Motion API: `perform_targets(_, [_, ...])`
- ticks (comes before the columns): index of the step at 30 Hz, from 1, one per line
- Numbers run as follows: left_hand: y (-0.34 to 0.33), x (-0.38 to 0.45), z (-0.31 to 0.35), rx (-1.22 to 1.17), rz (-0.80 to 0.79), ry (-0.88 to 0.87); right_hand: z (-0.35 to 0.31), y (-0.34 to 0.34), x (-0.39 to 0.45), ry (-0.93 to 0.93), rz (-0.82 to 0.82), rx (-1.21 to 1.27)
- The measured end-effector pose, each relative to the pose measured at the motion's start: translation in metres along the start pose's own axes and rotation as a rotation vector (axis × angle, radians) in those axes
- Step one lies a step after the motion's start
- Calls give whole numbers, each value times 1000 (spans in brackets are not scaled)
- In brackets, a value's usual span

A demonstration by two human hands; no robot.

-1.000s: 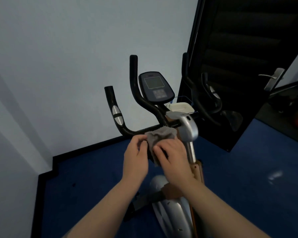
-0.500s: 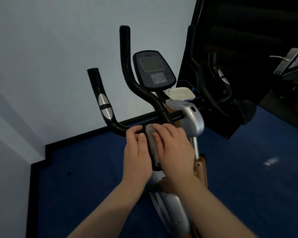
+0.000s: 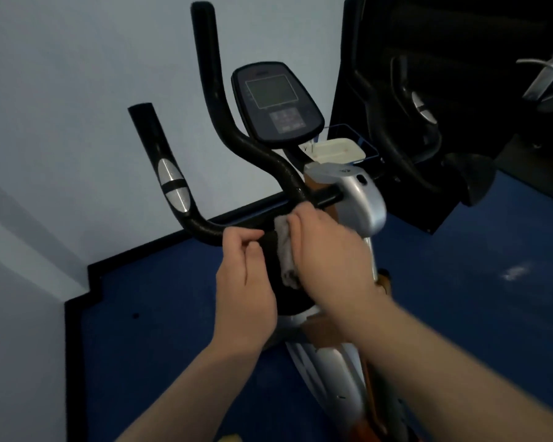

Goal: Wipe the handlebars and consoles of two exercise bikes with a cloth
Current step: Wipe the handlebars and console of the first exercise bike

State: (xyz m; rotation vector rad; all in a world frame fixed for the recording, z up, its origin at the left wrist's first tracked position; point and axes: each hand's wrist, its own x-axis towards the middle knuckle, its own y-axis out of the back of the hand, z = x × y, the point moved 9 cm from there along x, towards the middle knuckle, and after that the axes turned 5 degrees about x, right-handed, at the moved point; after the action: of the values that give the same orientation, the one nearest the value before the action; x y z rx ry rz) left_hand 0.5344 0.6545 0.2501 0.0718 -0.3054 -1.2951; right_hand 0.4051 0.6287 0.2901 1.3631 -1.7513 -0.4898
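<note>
The right hand (image 3: 329, 250) gripped the grey cloth (image 3: 286, 253) against the bike's black handlebar (image 3: 205, 226) below the console (image 3: 276, 103), while the left hand (image 3: 245, 282) pinched the bar beside it.

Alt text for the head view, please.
Right hand presses a grey cloth on the bike's black handlebar, and the left hand grips the bar beside it. The console stands above.

Cloth mostly out of sight — right hand smeared with motion

The right hand (image 3: 329, 250) blurs over the grey cloth (image 3: 286, 253), covering most of it; console (image 3: 276, 103) buttons too dim to read, and the right handlebar (image 3: 393, 129) melts into the dark panel behind — bike frame cut at the bottom edge.
</note>
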Motion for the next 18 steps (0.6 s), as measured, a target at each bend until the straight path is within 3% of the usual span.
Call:
perform_targets(3, [0, 1, -2, -22, 9, -18, 5, 0, 10, 15, 8, -9])
perform_targets(7, [1, -1, -4, -46, 43, -19, 17, 2, -43, -191, 171, 389])
perform_targets(12, [0, 1, -2, -11, 25, -26, 7, 2, 0, 103, -26, 47])
perform_targets(16, [1, -2, -2, -41, 76, -23, 18, 1, -53, -156, 314, 585])
perform_targets(18, [1, -3, -1, -19, 67, -18, 18, 3, -51, -133, 340, 581])
